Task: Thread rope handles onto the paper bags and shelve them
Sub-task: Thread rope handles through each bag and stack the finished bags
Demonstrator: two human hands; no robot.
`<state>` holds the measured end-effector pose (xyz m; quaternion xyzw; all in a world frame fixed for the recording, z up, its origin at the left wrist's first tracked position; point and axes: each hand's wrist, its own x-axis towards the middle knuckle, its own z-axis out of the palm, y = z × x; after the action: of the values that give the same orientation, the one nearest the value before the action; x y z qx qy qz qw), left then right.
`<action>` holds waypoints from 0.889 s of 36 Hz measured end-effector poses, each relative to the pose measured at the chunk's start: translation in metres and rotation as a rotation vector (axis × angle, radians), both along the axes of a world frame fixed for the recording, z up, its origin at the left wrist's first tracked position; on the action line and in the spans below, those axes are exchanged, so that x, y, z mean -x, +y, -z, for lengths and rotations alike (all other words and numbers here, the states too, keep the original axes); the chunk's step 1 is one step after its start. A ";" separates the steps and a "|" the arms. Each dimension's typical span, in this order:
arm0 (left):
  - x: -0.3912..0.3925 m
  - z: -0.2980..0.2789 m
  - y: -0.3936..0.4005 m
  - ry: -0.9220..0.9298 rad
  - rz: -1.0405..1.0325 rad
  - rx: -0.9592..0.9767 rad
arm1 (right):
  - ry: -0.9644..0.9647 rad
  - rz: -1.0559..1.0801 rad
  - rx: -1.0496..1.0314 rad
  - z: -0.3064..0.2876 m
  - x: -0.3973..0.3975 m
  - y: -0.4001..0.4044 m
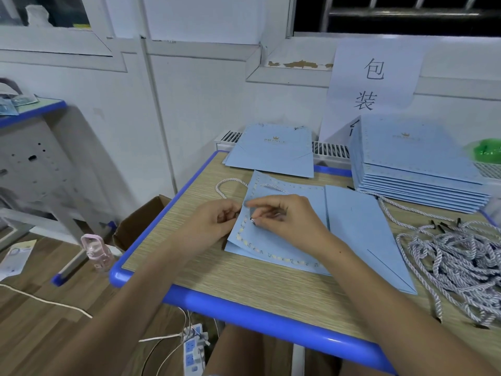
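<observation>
Item: rope handle [230, 185], white twisted cord, centre of the frame, looped over the left edge of a flat paper bag [284, 229]. Judged soft, limp and light; best taken just behind its dark stiff tip, the only part likely to steer through a punched hole

Item: paper bag, pale blue, lying flat on the desk [271, 299] at centre. Judged light, thin card, stiff only along its folds, easily creased; best held by the top edge beside the holes

Item: left hand [214, 223], left of centre, fingers curled at the bag's left edge; whether cord or paper is pinched cannot be told

Item: right hand [282, 218], centre, resting on the bag, thumb and forefinger pinching a small dark cord tip

Surroundings, left to right:
- a grey metal stand at far left
- pink water bottle [95, 252] on the floor, lower left
- open cardboard box [141, 221] beside the desk's left corner
- power strip [193, 348] and cables at bottom centre
- a small pile of bags [273, 150] at upper centre
- a taller stack of bags [417, 169] at upper right
- tangle of spare cords [455, 264] at right, judged liable to snag when one is drawn out
</observation>
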<state>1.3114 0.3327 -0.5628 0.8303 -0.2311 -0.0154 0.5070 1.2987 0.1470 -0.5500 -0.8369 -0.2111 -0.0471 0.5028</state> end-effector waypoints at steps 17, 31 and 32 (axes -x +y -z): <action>-0.004 0.001 -0.004 -0.111 -0.081 -0.248 | 0.014 0.000 0.026 0.005 -0.002 -0.002; -0.006 -0.003 -0.009 0.195 -0.173 0.002 | 0.031 0.036 0.056 0.007 -0.005 -0.002; -0.004 -0.003 -0.009 0.182 -0.149 0.002 | 0.049 0.031 0.046 0.007 -0.005 -0.002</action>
<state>1.3152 0.3238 -0.5596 0.8397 -0.1217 -0.0528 0.5265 1.3041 0.1446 -0.5567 -0.8522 -0.1868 -0.0292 0.4878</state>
